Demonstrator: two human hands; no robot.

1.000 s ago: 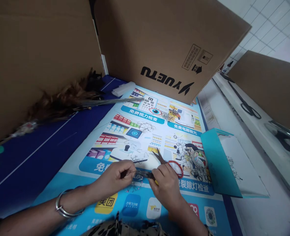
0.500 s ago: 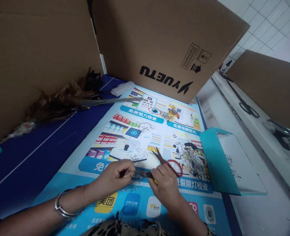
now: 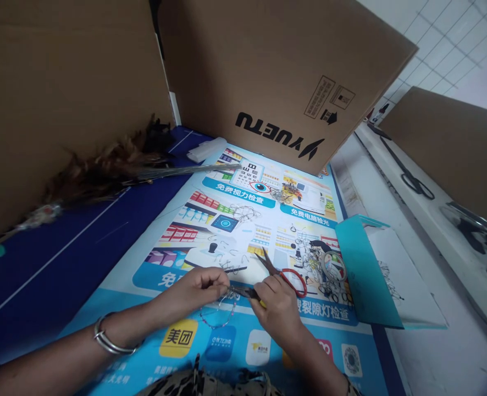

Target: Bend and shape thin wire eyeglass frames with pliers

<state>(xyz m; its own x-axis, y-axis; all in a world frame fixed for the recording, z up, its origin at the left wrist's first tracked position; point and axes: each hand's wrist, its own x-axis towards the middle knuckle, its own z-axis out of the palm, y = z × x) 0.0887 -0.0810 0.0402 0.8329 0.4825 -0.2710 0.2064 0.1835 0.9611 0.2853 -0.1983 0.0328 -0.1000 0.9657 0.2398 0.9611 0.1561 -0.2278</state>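
My left hand [image 3: 206, 287] is closed in a pinch at the tip of the pliers, holding a thin beaded strand [image 3: 233, 314] whose loop hangs below the fingers. My right hand [image 3: 280, 308] wraps round the pliers [image 3: 245, 291], which have dark jaws and a bit of yellow on the handle. Their nose points left and meets the strand at my left fingertips; whether the jaws grip it is too small to tell. Just beyond my right hand lie scissors [image 3: 270, 264] with red handles, blades pointing away to the left.
Wire pieces and rings [image 3: 330, 275] lie heaped at the right, beside a teal open box [image 3: 365, 275]. Feathers on thin stems [image 3: 103, 159] lie at the left. Cardboard boxes [image 3: 276, 66] stand behind. More black scissors [image 3: 416, 184] rest on the white ledge.
The beaded loop now hangs lower and wider beneath my left fingers. My left hand has shifted slightly and turned; my right hand with the pliers has barely moved.
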